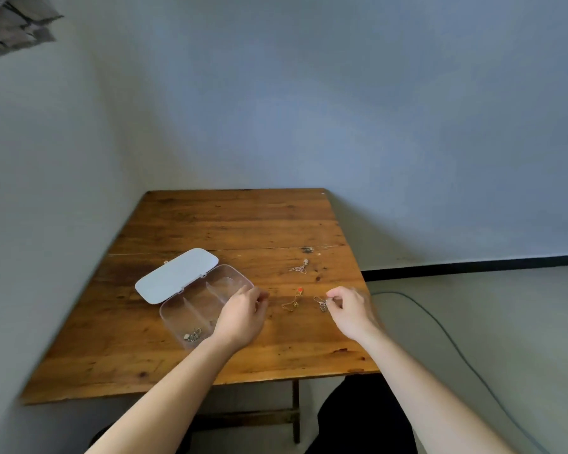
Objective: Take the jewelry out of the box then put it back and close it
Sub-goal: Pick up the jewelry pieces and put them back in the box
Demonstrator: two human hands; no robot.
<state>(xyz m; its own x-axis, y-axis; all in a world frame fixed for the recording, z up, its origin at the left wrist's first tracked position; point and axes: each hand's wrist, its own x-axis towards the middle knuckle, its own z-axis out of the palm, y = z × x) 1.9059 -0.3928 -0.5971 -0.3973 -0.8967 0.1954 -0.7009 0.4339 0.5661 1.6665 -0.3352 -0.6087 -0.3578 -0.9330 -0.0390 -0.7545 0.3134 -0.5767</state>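
I see the clear plastic box (204, 306) lying open on the wooden table (230, 217), its white lid (177, 275) flipped back on the far-left side of the box and resting flat on the wood. The box has 3 compartments; the one nearest me holds a small silvery piece of jewelry (192, 335), and the other 2 look bare as far as I can tell. My left hand (243, 314) sits over the right edge of the box, covering part of the middle compartment, with its fingers curled in toward the tabletop just right of the box; I cannot tell whether they pinch anything. Right of the box, beyond that hand, a thin gold chain with a red bead (294, 299) lies loose on the wood. Further right of the box, my right hand (351, 311) has thumb and forefinger pinched together on a small silver piece (322, 304), which hangs from the fingertips and appears to touch the table. Behind these, well right of the box and toward the far side, another pale chain piece (300, 267) lies in a small heap, and beyond it a small dark cluster (307, 249) rests by the seam between the boards; it is too small for me to identify.
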